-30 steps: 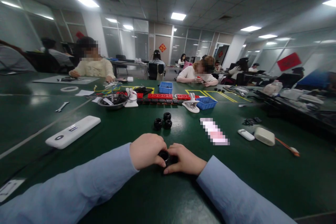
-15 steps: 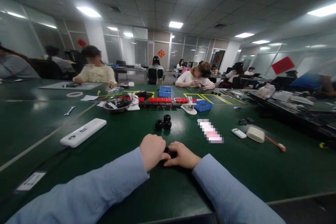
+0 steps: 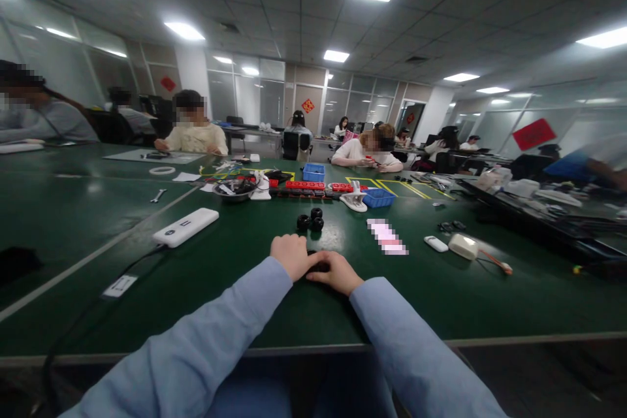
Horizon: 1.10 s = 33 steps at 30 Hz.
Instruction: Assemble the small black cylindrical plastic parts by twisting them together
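At the green tabletop [image 3: 441, 300], a mostly hidden black piece [image 3: 320, 266] is clasped between the left hand [image 3: 290, 256] and the right hand [image 3: 341, 272], just nearer the wearer than three black wheels [image 3: 313, 219], its axis unreadable.

metal wrench [image 3: 159, 196] — farther blue basket [image 3: 313, 176]

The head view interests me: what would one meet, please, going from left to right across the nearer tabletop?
White tag, long white device, left hand, right hand, pixelated pink-and-white patch, small white oval object, cream case, orange cord.
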Each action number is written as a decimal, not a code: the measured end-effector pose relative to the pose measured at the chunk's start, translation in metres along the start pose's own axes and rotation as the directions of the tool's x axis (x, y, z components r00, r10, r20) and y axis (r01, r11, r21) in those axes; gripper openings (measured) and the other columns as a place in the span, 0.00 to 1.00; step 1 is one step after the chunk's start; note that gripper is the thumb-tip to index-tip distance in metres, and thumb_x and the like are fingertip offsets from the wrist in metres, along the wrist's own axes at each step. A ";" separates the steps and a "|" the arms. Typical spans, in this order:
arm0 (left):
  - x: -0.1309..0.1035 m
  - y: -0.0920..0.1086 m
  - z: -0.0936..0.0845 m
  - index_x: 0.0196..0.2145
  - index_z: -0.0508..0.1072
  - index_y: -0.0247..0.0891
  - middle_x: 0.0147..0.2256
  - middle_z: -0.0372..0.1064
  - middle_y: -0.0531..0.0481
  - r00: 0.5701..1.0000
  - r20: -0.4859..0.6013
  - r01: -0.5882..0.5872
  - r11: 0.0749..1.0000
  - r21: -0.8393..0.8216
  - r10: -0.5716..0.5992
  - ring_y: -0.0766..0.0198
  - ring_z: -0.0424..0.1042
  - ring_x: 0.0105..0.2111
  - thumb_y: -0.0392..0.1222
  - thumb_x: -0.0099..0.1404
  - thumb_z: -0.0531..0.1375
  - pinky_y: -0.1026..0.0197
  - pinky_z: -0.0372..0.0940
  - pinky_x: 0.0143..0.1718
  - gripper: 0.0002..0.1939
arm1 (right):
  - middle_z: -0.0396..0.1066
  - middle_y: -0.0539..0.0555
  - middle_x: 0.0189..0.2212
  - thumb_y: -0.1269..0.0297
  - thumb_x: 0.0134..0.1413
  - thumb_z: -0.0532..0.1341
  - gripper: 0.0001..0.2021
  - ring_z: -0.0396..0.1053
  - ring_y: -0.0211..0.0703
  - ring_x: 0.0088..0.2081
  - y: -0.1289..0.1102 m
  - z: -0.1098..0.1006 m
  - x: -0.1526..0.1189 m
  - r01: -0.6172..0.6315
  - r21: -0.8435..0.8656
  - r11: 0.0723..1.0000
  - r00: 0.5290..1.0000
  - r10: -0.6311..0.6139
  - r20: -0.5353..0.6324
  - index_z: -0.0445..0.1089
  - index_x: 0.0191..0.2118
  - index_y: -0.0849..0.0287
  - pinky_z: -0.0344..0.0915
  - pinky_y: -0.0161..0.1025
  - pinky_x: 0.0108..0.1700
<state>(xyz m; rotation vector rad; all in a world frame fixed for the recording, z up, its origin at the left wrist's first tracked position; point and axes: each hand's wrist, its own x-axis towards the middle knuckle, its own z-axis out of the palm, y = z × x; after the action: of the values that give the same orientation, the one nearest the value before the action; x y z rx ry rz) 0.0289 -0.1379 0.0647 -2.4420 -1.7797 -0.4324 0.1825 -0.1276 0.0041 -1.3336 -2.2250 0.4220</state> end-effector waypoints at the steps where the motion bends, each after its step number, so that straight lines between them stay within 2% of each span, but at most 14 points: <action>1: 0.000 -0.004 0.003 0.36 0.74 0.31 0.35 0.71 0.36 0.997 -0.052 -0.055 0.995 -0.081 0.051 0.46 0.69 0.39 0.62 0.60 0.50 0.50 0.61 0.39 0.29 | 0.66 0.50 0.26 0.55 0.40 0.67 0.16 0.62 0.39 0.29 0.000 0.001 0.000 -0.005 -0.007 1.000 1.000 0.005 -0.010 0.71 0.34 0.60 0.56 0.35 0.30; 3: 0.000 -0.013 0.009 0.42 0.72 0.34 0.40 0.69 0.41 0.976 -0.143 -0.201 0.928 -0.315 0.163 0.50 0.66 0.43 0.55 0.61 0.53 0.51 0.59 0.44 0.22 | 0.64 0.49 0.24 0.55 0.40 0.67 0.15 0.60 0.38 0.26 0.001 0.002 0.001 -0.004 -0.022 1.000 1.000 0.004 -0.018 0.71 0.31 0.61 0.54 0.34 0.28; 5: 0.002 -0.023 0.016 0.43 0.72 0.35 0.42 0.68 0.42 0.964 -0.191 -0.265 0.771 -0.580 0.187 0.53 0.64 0.45 0.49 0.58 0.57 0.53 0.57 0.48 0.19 | 0.62 0.48 0.21 0.53 0.40 0.66 0.14 0.58 0.36 0.25 0.002 0.003 0.001 0.003 -0.028 1.000 1.000 -0.003 -0.010 0.69 0.26 0.61 0.53 0.34 0.27; 10: 0.012 -0.043 0.030 0.46 0.71 0.34 0.44 0.69 0.43 0.969 -0.092 -0.224 0.655 -0.721 0.230 0.57 0.67 0.44 0.45 0.60 0.56 0.57 0.61 0.43 0.18 | 0.59 0.47 0.19 0.53 0.41 0.66 0.15 0.57 0.36 0.25 0.004 0.003 0.001 0.004 -0.026 1.000 1.000 -0.004 -0.001 0.67 0.22 0.61 0.52 0.34 0.27; 14: 0.017 -0.051 0.036 0.49 0.69 0.32 0.46 0.69 0.42 0.933 0.031 -0.198 0.581 -0.789 0.360 0.57 0.67 0.44 0.44 0.58 0.58 0.59 0.62 0.39 0.22 | 0.60 0.49 0.22 0.54 0.41 0.66 0.14 0.59 0.39 0.28 0.005 0.001 -0.002 0.019 -0.025 1.000 0.999 -0.018 0.030 0.69 0.24 0.61 0.54 0.36 0.30; 17: 0.019 -0.056 0.038 0.53 0.65 0.33 0.48 0.68 0.43 0.895 0.083 -0.193 0.548 -0.814 0.438 0.57 0.67 0.42 0.42 0.55 0.61 0.59 0.61 0.40 0.27 | 0.63 0.50 0.25 0.55 0.41 0.66 0.12 0.61 0.41 0.31 0.005 -0.002 -0.003 0.032 -0.024 0.999 0.997 -0.030 0.066 0.72 0.28 0.60 0.55 0.37 0.34; 21: 0.022 -0.061 0.043 0.53 0.66 0.35 0.49 0.67 0.43 0.859 0.130 -0.179 0.529 -0.829 0.496 0.57 0.66 0.42 0.41 0.52 0.64 0.58 0.59 0.41 0.30 | 0.65 0.51 0.28 0.55 0.41 0.66 0.13 0.62 0.43 0.33 0.006 -0.004 -0.003 0.036 -0.018 0.999 0.994 -0.034 0.100 0.74 0.31 0.59 0.56 0.39 0.36; 27: 0.023 -0.062 0.046 0.52 0.66 0.37 0.47 0.69 0.45 0.837 0.179 -0.154 0.536 -0.830 0.517 0.57 0.66 0.43 0.42 0.51 0.64 0.60 0.60 0.41 0.30 | 0.66 0.51 0.29 0.55 0.41 0.66 0.13 0.63 0.44 0.34 0.004 -0.005 -0.004 0.027 -0.012 1.000 0.994 -0.025 0.106 0.74 0.31 0.58 0.56 0.39 0.37; 33: 0.019 -0.057 0.041 0.50 0.69 0.39 0.46 0.69 0.47 0.852 0.183 -0.138 0.548 -0.825 0.490 0.57 0.66 0.43 0.41 0.51 0.63 0.59 0.61 0.40 0.27 | 0.66 0.51 0.28 0.56 0.41 0.66 0.12 0.63 0.43 0.34 -0.003 -0.009 -0.006 0.008 -0.003 1.000 0.995 -0.008 0.100 0.74 0.30 0.59 0.56 0.38 0.37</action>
<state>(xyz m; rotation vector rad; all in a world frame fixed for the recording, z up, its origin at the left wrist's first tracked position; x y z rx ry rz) -0.0126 -0.0922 0.0254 -3.6430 -1.2993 -0.9032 0.1880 -0.1343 0.0113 -1.3313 -2.3128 0.4925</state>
